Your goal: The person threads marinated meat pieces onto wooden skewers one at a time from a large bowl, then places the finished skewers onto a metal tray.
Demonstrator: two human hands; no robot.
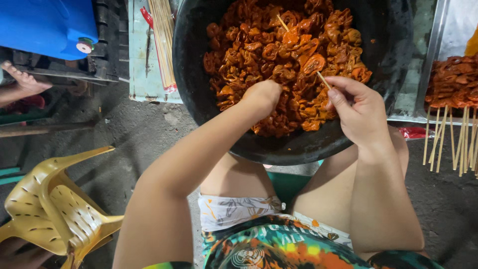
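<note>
A large black basin point(298, 147) full of orange-red marinated meat pieces point(279, 55) rests in front of my knees. My left hand point(261, 97) reaches into the meat with its fingers curled down among the pieces; what it grips is hidden. My right hand point(356, 107) pinches a thin bamboo skewer point(322, 78) whose tip points into the meat at the basin's right side. Another skewer point(282, 22) sticks out of the pile farther back.
A bundle of bare bamboo skewers point(162, 40) lies on a pale board left of the basin. Finished meat skewers point(450, 114) sit on a metal tray at the right. A yellow plastic chair point(55, 209) lies tipped at lower left. A blue container point(47, 25) and someone's foot point(22, 79) are at upper left.
</note>
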